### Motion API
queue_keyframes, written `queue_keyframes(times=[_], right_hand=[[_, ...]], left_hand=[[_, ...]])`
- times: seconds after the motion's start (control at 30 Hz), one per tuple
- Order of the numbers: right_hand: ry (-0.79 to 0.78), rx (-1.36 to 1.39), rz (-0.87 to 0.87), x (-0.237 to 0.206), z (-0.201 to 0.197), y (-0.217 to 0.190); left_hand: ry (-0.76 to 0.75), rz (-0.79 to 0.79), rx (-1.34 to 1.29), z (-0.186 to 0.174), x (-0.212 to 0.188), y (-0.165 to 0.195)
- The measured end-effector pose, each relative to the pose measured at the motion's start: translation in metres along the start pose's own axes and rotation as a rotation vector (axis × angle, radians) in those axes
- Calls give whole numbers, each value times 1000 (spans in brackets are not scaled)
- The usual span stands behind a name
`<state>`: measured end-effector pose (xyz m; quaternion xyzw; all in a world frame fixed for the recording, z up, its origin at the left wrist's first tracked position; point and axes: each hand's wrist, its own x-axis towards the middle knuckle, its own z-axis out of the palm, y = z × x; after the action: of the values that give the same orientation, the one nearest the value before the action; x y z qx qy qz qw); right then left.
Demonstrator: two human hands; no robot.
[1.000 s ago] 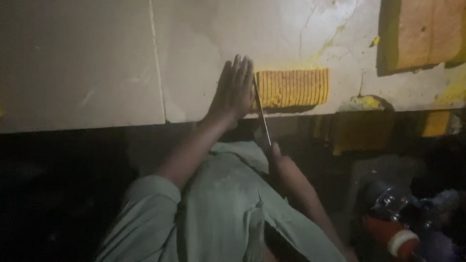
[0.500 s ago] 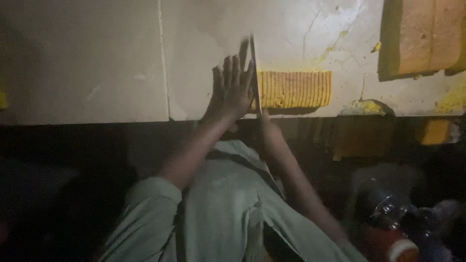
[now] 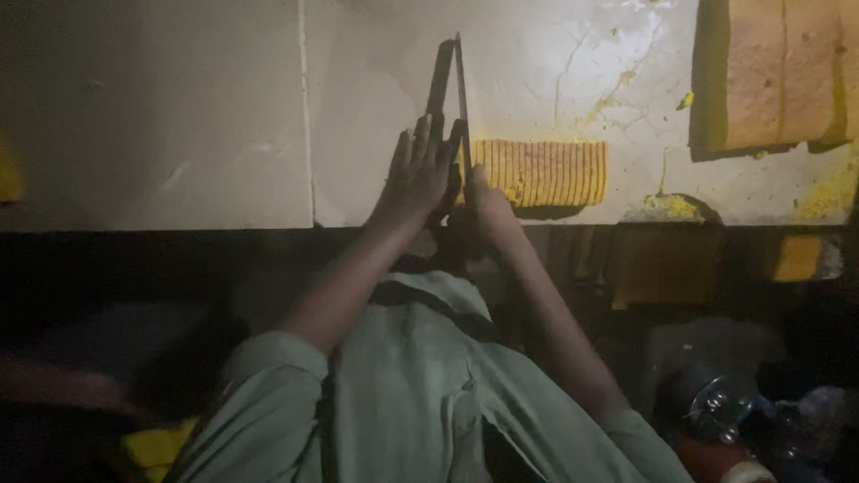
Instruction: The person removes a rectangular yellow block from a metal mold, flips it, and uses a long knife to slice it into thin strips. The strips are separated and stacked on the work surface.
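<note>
A long thin knife (image 3: 461,89) points away from me over the white worktop (image 3: 179,134), its blade standing on edge at the left end of a ribbed, sliced yellow block (image 3: 546,170). My right hand (image 3: 488,201) is closed around the knife's handle just below that end. My left hand (image 3: 416,179) lies with fingers stretched out beside the blade, on its left side, touching the worktop. Both forearms reach up from my pale green sleeves.
A larger yellow-orange block (image 3: 778,72) lies at the top right of the worktop. Yellow crumbs (image 3: 662,207) and smears dot the surface near the front edge. Below the edge it is dark; a shiny bottle-like object (image 3: 716,407) sits at the bottom right.
The knife has swung from slanting back toward me to pointing away over the worktop. My right hand has come up to the block's left end; the left hand stays beside it.
</note>
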<state>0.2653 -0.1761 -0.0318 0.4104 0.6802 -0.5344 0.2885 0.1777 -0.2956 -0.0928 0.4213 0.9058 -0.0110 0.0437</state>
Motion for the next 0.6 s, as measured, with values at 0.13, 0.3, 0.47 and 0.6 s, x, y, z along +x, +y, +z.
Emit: queue_keyframes(times=[0.13,0.3,0.47,0.6], right_hand=[[23,-14,196,-49,8,46],[-33,-375,-383,-45,17,159],[30,-639,-215,37,21,130],[82,-94,-81,53,8,51]], left_hand=[[-105,-99,-427,-9,-3,-1],[-169,-59,-427,-11,-2,-3],[-32,-29,-500,3,-1,-5],[112,13,-453,9,-6,-8]])
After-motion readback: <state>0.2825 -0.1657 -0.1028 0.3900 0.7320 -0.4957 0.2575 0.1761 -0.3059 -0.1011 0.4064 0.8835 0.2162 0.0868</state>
